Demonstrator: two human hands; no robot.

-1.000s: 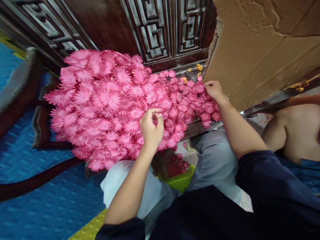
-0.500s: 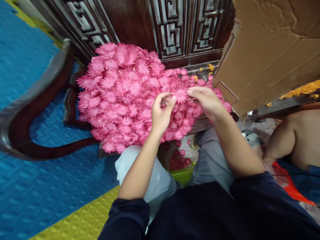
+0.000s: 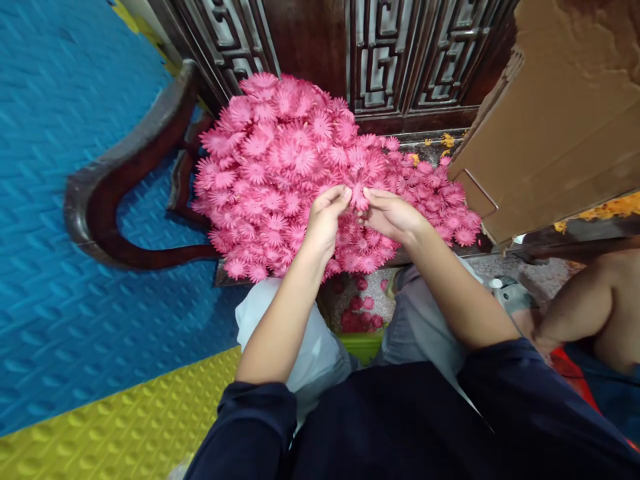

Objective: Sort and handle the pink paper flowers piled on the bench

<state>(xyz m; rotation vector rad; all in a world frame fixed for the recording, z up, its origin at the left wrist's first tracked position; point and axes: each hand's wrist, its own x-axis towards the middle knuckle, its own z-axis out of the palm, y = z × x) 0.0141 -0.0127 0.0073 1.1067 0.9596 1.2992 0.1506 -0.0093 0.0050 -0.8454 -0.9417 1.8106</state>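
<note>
Two hands now meet over the heap, where a second ago they worked apart: your right hand (image 3: 390, 217) was then far out at the 2 o'clock edge of the pile, against the brown cardboard sheet (image 3: 565, 127), and it has since come in to join your left hand (image 3: 325, 223) at the centre. Between them you pinch one small pink paper flower with fringed petals (image 3: 358, 195); the thumb and forefinger of each hand are closed on it from either side, the left from 9 o'clock, the right from 3 o'clock. It sits just above the big mound of pink paper flowers (image 3: 280, 167), touching or nearly touching the ones beneath; I cannot tell which.

My reading is that you have picked a piece and brought it to both hands to work on it, so the picking step looks finished and the handling step is in hand.

The mound lies on the dark wooden table (image 3: 430, 143), backed at 12 o'clock by a carved dark wooden lattice panel (image 3: 380, 60). A few loose flowers have dropped to the floor at 6 o'clock of the mound, above a green container (image 3: 363, 347) between your knees. Another person's bare arm (image 3: 585, 313) shows at 4 o'clock, well apart from your hands.
</note>
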